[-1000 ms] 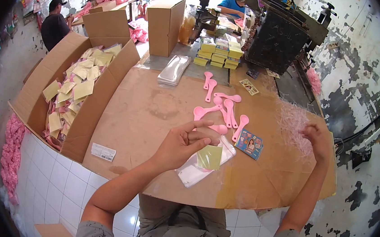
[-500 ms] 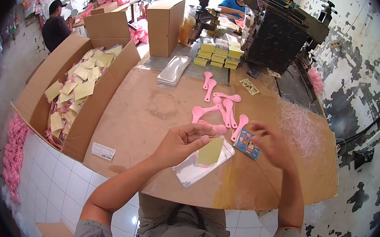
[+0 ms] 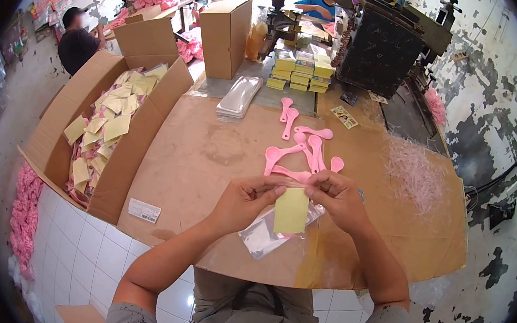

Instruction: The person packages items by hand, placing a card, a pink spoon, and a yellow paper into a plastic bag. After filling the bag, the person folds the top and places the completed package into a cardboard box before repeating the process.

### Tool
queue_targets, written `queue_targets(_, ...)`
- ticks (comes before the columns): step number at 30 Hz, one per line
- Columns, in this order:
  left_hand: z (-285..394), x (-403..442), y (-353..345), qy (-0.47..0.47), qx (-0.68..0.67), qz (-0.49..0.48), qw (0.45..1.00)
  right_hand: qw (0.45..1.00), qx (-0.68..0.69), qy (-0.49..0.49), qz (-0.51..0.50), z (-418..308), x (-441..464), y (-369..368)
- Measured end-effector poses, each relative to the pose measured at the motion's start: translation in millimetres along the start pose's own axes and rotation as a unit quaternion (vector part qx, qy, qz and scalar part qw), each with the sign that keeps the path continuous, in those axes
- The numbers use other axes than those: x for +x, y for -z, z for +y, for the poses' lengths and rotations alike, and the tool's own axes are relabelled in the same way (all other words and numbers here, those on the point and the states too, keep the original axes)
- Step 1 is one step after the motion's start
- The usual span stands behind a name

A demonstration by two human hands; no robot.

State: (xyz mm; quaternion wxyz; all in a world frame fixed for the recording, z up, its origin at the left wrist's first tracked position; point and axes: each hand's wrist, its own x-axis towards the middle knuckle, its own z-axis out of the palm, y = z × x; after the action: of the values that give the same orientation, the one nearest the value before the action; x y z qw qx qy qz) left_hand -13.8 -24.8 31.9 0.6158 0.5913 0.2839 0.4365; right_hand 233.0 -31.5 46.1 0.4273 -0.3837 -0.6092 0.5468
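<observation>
Between my two hands hangs a small clear plastic bag with a pale yellow card (image 3: 291, 212) in it; a bit of pink shows under the card's lower edge. My left hand (image 3: 241, 202) pinches the bag's top left corner, and my right hand (image 3: 342, 204) pinches its top right corner. Below them a stack of clear plastic bags (image 3: 259, 238) lies on the cardboard. Just beyond my fingers are several pink measuring spoons (image 3: 286, 154). A blue printed card (image 3: 361, 196) is mostly hidden behind my right hand.
An open carton (image 3: 106, 179) of filled bags stands left. Further back are another pile of clear bags (image 3: 238, 98), stacked cards (image 3: 301, 73), a tall box (image 3: 223, 38) and a black machine (image 3: 380, 49). Plastic shreds (image 3: 414, 175) lie right. Other people work in the background.
My right hand has come left from above the blue card to the bag and now grips its top edge. The yellow card has turned from tilted to nearly upright, facing me.
</observation>
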Motion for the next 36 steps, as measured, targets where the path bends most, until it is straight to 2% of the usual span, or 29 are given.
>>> queue_targets(4, 0, -1, -2, 0.011, 0.013, 0.004, 1.000, 0.998, -0.007, 0.062, -0.006, 7, -1, 6)
queue_targets(6, -2, -2, 5, 0.013, 0.059, -0.024, 0.998, 0.998, -0.019, 0.052, 0.002, 8, -2, 9)
queue_targets(9, 3, -3, 6, 0.023, 0.053, -0.041, 0.998, 0.999, -0.024, 0.047, 0.005, 3, -5, 12)
queue_targets(12, -2, -2, 10, 0.025, -0.049, -0.052, 0.997, 0.998, -0.031, 0.046, 0.010, 3, -7, 11)
queue_targets(15, -2, -1, 7, 0.048, -0.079, -0.041, 0.995, 0.998, -0.024, 0.050, 0.010, 8, -7, 8)
queue_targets(18, -5, 0, 5, 0.058, 0.041, -0.031, 0.997, 0.999, -0.036, 0.038, 0.006, 11, -7, 10)
queue_targets(27, 1, 1, 2, 0.057, 0.017, -0.055, 0.997, 0.996, -0.063, 0.059, 0.003, 15, -6, 13)
queue_targets(31, 0, 1, 1, 0.022, 0.033, -0.049, 0.998, 0.995, -0.072, 0.066, 0.003, 15, -7, 12)
queue_targets(34, 3, 1, 3, 0.021, 0.039, -0.043, 0.998, 0.997, 0.003, 0.068, 0.041, 5, -8, -1)
queue_targets(36, -2, 1, 7, 0.017, 0.035, -0.033, 0.999, 0.999, -0.021, 0.044, -0.008, -2, -11, -3)
